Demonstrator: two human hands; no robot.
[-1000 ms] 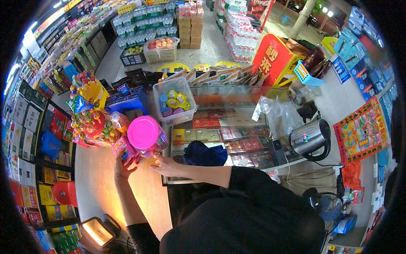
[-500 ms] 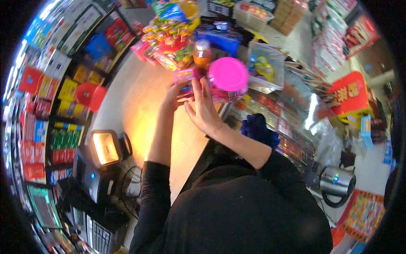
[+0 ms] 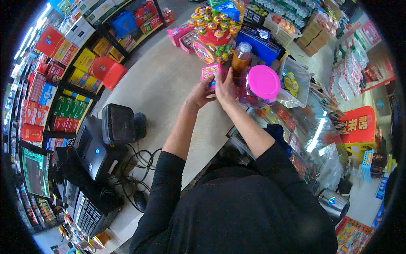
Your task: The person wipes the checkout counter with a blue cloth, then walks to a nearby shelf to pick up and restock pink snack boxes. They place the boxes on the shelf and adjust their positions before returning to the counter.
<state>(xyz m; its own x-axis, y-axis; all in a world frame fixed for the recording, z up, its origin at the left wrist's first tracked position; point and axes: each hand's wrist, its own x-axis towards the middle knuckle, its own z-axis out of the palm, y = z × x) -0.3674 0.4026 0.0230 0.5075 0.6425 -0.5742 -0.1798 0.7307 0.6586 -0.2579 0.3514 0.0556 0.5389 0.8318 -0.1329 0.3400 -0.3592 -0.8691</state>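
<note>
The left hand (image 3: 200,93) and right hand (image 3: 226,89) are meeting at the small pink box (image 3: 210,70) on the table (image 3: 165,89), fingers half-bent; whether they are gripping, I cannot tell. They seem to be adjusting it, the next move calling for clearance from the pink-lidded jar (image 3: 264,82).

Small box (image 3: 210,71): printed card, pink, glossy-looking. Jar (image 3: 248,96): clear plastic, smooth, shiny; lid (image 3: 264,82) in opaque pink plastic, smooth, softer sheen. Bottle (image 3: 242,58): clear, glossy plastic. Desk (image 3: 165,70): smooth, pale, low sheen. Kettle (image 3: 333,206): polished metal from where I stand. Bundle (image 3: 278,136): dark blue cloth, matt, rumpled. Sleeves (image 3: 167,169): black cloth, matt. Bag (image 3: 330,171): thin plastic, crinkled, shiny.
</note>
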